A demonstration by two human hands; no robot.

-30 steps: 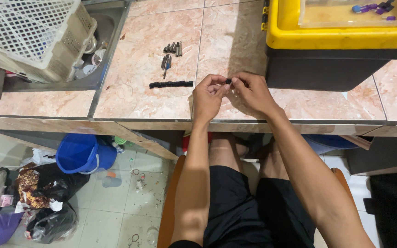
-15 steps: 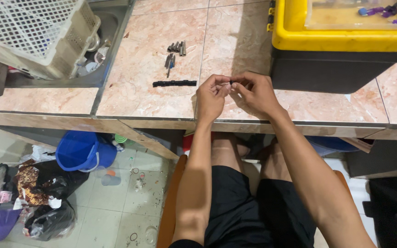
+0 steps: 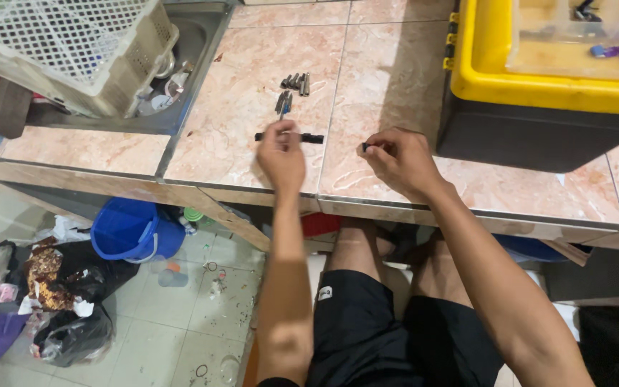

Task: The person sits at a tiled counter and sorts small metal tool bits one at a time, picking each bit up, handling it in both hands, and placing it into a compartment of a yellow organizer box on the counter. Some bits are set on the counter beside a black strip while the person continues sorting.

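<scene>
Hands have parted: left hand [image 3: 281, 152] has moved to the black bar [image 3: 289, 137]; right hand [image 3: 397, 159] keeps a small dark piece [image 3: 365, 147].

Small dark part [image 3: 365, 147] mostly hidden in right hand [image 3: 397, 161] fingers; kind unclear.

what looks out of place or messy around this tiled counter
Nothing on the pink tiled counter is spilled or broken. The oddities lie around it: a white plastic lattice crate sits tilted over the metal sink, and bags and scraps clutter the floor beside a blue bucket.
</scene>
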